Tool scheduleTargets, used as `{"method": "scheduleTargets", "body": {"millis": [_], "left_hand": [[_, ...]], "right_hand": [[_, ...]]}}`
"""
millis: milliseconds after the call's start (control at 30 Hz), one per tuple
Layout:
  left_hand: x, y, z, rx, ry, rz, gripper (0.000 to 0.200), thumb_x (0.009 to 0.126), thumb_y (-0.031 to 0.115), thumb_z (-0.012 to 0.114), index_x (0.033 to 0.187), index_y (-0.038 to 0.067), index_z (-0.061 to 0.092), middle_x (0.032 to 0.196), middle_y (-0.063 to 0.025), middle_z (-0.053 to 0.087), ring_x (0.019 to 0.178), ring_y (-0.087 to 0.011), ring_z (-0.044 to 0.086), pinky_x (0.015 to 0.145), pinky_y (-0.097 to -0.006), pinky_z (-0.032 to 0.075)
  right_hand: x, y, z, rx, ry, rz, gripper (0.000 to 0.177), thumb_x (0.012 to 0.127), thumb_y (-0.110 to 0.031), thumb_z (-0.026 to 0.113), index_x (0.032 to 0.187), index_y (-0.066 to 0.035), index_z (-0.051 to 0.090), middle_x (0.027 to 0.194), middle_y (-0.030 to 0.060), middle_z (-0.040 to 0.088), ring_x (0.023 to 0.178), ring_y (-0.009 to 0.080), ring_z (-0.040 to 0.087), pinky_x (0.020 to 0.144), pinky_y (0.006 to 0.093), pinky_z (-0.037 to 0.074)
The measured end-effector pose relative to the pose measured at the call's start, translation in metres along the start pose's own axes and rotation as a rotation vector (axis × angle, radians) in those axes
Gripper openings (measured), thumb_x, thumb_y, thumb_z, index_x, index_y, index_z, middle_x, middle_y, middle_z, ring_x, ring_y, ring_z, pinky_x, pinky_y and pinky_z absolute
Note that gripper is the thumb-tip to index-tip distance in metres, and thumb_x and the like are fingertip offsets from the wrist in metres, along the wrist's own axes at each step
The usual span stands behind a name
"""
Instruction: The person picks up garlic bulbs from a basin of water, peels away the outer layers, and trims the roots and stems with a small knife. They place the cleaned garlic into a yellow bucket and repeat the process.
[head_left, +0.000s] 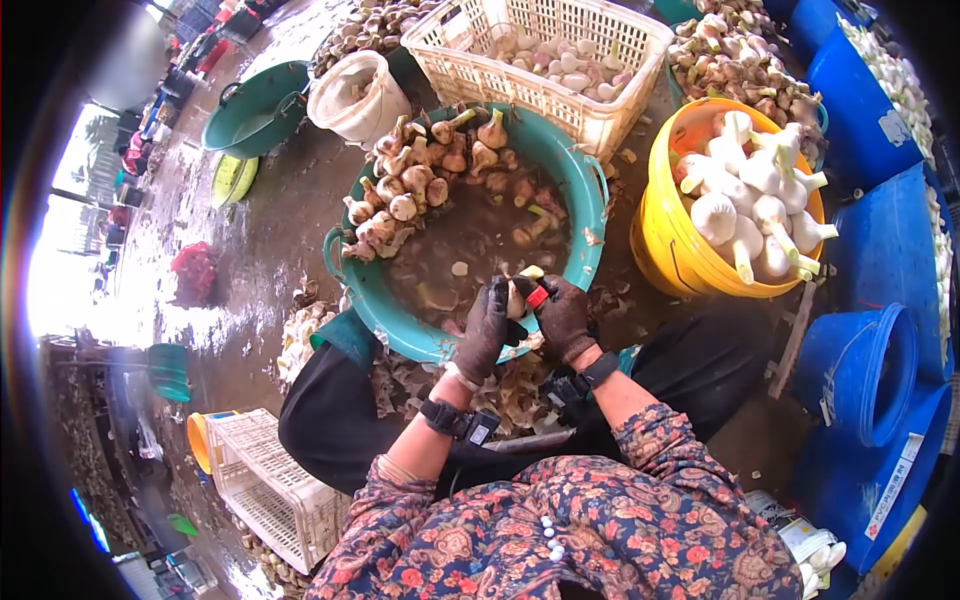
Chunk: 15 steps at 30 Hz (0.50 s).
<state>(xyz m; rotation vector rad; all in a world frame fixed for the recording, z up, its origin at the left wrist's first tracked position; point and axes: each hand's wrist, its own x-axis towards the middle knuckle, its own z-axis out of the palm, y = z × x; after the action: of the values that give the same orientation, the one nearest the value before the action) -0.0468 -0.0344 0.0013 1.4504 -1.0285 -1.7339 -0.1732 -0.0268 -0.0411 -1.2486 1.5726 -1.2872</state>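
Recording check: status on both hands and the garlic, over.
Left hand: on garlic bulb. Right hand: holding small red item. Bulb: at near side of teal tub. No obstruction visible.

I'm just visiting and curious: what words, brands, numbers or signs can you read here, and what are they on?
"PVC", followed by characters too blurred to read surely: white label on the lower-right blue container.
Too small to read: pale sticker on the left-wrist device.
Too small to read: narrow tag on the blue bucket.
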Motion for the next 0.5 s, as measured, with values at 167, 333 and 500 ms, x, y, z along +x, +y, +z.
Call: {"method": "scheduleTargets", "body": {"millis": [167, 333, 500], "left_hand": [[-0.005, -0.011, -0.007, 0.263, 0.11, 0.086, 0.041, 0.094, 0.044, 0.04, 0.099, 0.006, 0.052, 0.069, -0.005, 0.055, 0.047, -0.0116, 0.051, 0.043, -0.0244, 0.04], [0.009, -0.019, -0.037, -0.563, -0.248, -0.322, 0.063, 0.084, 0.069, 0.036, 0.096, 0.01, 0.054, 0.069, -0.0038, 0.056, 0.051, -0.0136, 0.053, 0.046, -0.0248, 0.042], [-0.006, -0.021, -0.014, -0.391, -0.009, 0.077, 0.047, 0.096, 0.045, 0.036, 0.11, 0.004, 0.053, 0.097, -0.0083, 0.061, 0.085, -0.0178, 0.06, 0.079, -0.0297, 0.047]], "right_hand": [[-0.005, -0.011, 0.003, 0.076, -0.083, 0.088, 0.032, 0.086, -0.032, 0.061, 0.079, -0.001, 0.064, 0.064, 0.0147, 0.06, 0.055, 0.0211, 0.057, 0.052, 0.0338, 0.043], [-0.005, -0.005, 0.001, 0.367, -0.195, 0.347, 0.026, 0.089, -0.027, 0.056, 0.082, -0.003, 0.064, 0.063, 0.0077, 0.061, 0.053, 0.0152, 0.056, 0.049, 0.0328, 0.044], [-0.004, -0.023, -0.005, 0.655, -0.334, 0.983, 0.03, 0.089, -0.033, 0.055, 0.093, -0.004, 0.062, 0.074, 0.0038, 0.061, 0.059, 0.0145, 0.057, 0.053, 0.0281, 0.046]]}}
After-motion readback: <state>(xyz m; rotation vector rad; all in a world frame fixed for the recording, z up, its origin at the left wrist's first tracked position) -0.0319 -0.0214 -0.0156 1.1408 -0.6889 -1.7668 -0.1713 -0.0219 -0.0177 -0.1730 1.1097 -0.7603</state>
